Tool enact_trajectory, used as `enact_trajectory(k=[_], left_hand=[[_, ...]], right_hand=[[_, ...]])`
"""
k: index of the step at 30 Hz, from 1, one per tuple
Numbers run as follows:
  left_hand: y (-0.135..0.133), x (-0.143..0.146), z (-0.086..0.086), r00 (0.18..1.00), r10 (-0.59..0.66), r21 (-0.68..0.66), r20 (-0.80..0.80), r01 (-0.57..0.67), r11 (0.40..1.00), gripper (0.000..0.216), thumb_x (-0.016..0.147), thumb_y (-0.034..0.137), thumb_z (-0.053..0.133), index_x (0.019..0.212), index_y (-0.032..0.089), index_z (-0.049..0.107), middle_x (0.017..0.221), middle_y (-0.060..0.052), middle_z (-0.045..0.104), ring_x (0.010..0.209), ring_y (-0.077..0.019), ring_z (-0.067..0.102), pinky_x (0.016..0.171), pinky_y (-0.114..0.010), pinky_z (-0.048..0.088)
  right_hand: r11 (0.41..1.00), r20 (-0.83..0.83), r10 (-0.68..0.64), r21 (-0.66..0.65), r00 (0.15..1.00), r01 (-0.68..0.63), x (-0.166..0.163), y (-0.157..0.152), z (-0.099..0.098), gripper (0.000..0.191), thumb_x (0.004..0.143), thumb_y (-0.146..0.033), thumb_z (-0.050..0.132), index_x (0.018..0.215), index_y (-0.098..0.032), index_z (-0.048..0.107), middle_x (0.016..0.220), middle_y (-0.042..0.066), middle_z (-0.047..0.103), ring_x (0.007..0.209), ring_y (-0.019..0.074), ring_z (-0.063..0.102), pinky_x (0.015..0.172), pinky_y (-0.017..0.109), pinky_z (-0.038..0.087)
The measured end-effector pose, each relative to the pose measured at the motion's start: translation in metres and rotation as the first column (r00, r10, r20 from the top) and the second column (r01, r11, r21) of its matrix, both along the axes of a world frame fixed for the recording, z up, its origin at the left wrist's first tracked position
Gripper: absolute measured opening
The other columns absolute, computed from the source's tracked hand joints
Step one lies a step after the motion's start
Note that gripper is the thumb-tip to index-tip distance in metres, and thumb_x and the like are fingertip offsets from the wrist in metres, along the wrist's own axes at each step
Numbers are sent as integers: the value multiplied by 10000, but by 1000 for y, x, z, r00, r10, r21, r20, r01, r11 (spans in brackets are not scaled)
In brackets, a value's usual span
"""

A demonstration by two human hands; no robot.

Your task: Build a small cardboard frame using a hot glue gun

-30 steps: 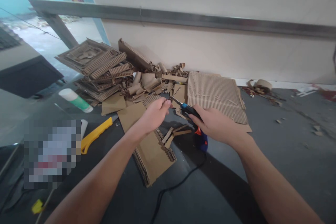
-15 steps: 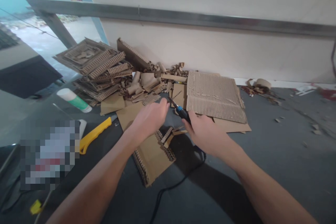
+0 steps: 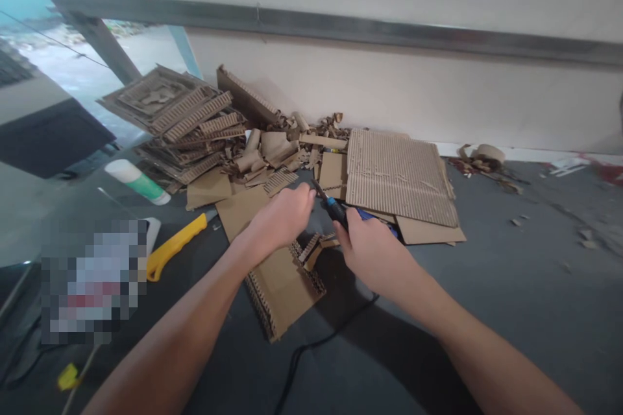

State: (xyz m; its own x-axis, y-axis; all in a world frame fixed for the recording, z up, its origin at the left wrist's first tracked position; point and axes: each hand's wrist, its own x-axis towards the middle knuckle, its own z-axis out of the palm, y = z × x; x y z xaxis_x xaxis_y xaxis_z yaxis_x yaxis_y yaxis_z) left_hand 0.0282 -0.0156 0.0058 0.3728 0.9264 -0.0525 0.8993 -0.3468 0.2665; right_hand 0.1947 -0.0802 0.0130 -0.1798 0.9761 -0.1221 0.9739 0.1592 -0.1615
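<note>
My right hand [image 3: 374, 251] grips a blue and black glue gun [image 3: 337, 211] whose nozzle points up and left; its black cord [image 3: 311, 345] trails toward me. My left hand [image 3: 282, 219] is closed in a pinch right at the nozzle tip, and what it pinches is too small to make out. Just below both hands lies a brown cardboard piece with corrugated strips along its edges [image 3: 285, 288]. Small cardboard strips [image 3: 314, 248] rest on its upper corner.
A large corrugated sheet [image 3: 396, 175] lies behind the hands. A heap of cardboard offcuts and stacked panels [image 3: 185, 126] fills the back left by the wall. A yellow utility knife [image 3: 178, 246] and a white-green glue bottle [image 3: 136, 181] lie left. Tape roll [image 3: 489, 154] at back right.
My right hand has drawn the glue gun leftward and closer to the left hand, tilting it so its body is mostly hidden. The left hand has stayed pinched at the nozzle.
</note>
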Motion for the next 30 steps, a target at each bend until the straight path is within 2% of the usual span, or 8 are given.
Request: enact_trajectory(k=[7, 13, 18, 23, 30], left_hand=[[3, -5, 7, 1000, 17, 4, 11, -17, 1000, 379, 1031, 301, 227, 894, 166, 554, 798, -110, 663, 751, -244, 651, 637, -321, 398], [-6, -3, 17, 990, 33, 35, -135, -29, 999, 338, 1022, 297, 266, 951, 149, 561, 768, -122, 675, 702, -282, 675, 564, -323, 394], [-11, -2, 16, 978, 22, 81, -208, -5, 997, 318, 1014, 283, 278, 976, 147, 563, 733, -124, 673, 716, -319, 702, 565, -337, 440], [-14, 0, 14, 976, -12, 72, -219, 29, 997, 313, 1013, 282, 276, 962, 162, 560, 706, -120, 665, 732, -331, 714, 586, -354, 481], [-19, 0, 17, 968, -38, 123, -247, 70, 990, 286, 1006, 267, 295, 948, 168, 557, 686, -112, 655, 712, -337, 706, 576, -365, 489]], right_hand=[[998, 10, -34, -53, 999, 34, -9, -8, 2, 250, 1016, -306, 318, 970, -145, 504, 751, 132, 675, 687, 274, 690, 507, 283, 300], [999, -23, -14, -43, 1000, 13, -12, -9, -3, 223, 1019, -289, 314, 954, -161, 484, 726, 119, 676, 641, 255, 687, 520, 282, 339], [1000, -52, 8, -17, 999, -9, -12, -7, -7, 207, 1015, -275, 315, 942, -166, 475, 710, 110, 671, 616, 244, 677, 496, 277, 301], [1000, -63, 21, 18, 998, -19, -12, -4, -14, 204, 1013, -271, 299, 932, -171, 458, 703, 118, 670, 589, 253, 666, 473, 289, 245], [999, -87, -3, 40, 996, 6, -13, -1, -20, 202, 1017, -297, 295, 959, -172, 442, 693, 101, 662, 564, 228, 639, 470, 276, 222]])
